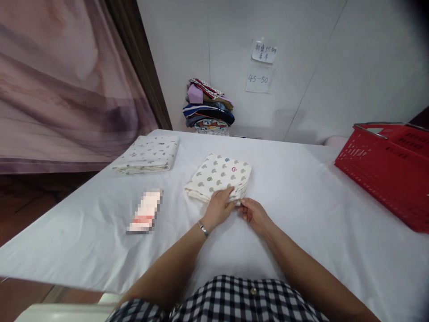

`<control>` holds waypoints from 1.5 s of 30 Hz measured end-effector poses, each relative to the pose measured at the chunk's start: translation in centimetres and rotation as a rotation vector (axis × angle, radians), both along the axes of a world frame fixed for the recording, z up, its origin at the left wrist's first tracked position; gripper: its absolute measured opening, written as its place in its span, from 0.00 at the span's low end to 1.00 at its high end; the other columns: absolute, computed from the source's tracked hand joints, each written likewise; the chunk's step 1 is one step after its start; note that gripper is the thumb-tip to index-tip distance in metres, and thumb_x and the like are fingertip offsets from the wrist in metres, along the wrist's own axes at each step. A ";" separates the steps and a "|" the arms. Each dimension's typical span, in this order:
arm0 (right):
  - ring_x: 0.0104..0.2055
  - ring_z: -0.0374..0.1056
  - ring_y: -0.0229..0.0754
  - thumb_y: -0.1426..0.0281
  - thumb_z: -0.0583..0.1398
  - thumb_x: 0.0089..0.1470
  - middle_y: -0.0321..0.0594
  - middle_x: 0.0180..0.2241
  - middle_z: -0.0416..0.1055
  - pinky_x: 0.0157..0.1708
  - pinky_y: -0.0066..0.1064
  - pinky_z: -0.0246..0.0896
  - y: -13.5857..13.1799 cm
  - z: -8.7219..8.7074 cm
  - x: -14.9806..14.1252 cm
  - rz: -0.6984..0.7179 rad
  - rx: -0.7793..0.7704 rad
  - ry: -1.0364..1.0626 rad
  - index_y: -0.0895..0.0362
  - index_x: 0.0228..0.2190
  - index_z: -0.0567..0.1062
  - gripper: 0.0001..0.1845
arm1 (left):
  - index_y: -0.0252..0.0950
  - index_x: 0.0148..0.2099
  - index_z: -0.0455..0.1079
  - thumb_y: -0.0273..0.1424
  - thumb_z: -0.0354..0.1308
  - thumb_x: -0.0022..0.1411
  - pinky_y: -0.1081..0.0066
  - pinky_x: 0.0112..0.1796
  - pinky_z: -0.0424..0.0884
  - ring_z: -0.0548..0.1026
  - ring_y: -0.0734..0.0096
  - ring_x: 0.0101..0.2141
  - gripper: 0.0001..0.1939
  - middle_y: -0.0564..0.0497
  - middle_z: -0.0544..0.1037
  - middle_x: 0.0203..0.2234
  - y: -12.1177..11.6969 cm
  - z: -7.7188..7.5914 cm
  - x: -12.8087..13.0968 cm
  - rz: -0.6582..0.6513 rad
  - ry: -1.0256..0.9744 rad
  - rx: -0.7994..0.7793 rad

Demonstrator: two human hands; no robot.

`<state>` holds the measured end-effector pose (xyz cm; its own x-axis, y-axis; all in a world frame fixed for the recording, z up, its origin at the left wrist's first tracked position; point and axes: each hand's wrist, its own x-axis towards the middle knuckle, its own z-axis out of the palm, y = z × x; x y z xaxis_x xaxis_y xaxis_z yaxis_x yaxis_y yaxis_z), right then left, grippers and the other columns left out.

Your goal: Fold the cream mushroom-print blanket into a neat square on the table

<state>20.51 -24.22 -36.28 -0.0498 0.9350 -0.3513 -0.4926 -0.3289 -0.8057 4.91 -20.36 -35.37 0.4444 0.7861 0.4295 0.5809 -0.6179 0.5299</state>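
Note:
A folded cream cloth point(221, 172) with grey mushroom prints and a few coloured ones lies flat in the middle of the table. Its layered edges face me. My left hand point(219, 209) is on the near right part of the cloth, fingers over the top layer and thumb at the front edge. Beside it, my right hand point(254, 215) pinches the near right corner between thumb and forefinger, with the other fingers curled below. The fingertips of both hands are almost touching. Farther left rests a second folded cloth point(150, 152), white with small dark prints.
A white sheet point(295, 192) covers the table. On it, a blurred-out phone point(146, 211) lies left of my arms, and a red plastic basket point(385, 170) stands at the right. Several folded textiles point(209, 109) are stacked beyond the far edge, below handwritten paper notes point(258, 80) on the wall.

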 end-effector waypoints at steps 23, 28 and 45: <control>0.20 0.63 0.31 0.61 0.68 0.39 0.34 0.21 0.68 0.15 0.22 0.50 0.0 -0.4 -0.4 -0.062 -0.023 -0.031 0.59 0.25 0.72 0.17 | 0.40 0.47 0.66 0.31 0.55 0.58 0.64 0.48 0.61 0.71 0.67 0.42 0.13 0.51 0.75 0.39 -0.3 0.9 0.3 -0.041 -0.040 -0.081; 0.18 0.62 0.31 0.66 0.68 0.36 0.32 0.18 0.66 0.14 0.22 0.49 0.2 -0.7 -0.5 -0.080 -0.029 -0.070 0.59 0.25 0.70 0.14 | 0.38 0.38 0.67 0.32 0.53 0.60 0.66 0.43 0.64 0.71 0.69 0.36 0.05 0.53 0.75 0.32 -0.4 1.0 0.4 -0.010 -0.035 -0.061; 0.19 0.63 0.32 0.59 0.66 0.40 0.33 0.22 0.67 0.15 0.22 0.53 -0.5 -0.9 -0.2 -0.068 0.071 -0.022 0.59 0.28 0.71 0.17 | 0.37 0.47 0.66 0.28 0.50 0.61 0.62 0.48 0.63 0.71 0.64 0.44 0.12 0.48 0.75 0.43 -0.7 0.8 0.3 -0.076 0.138 0.108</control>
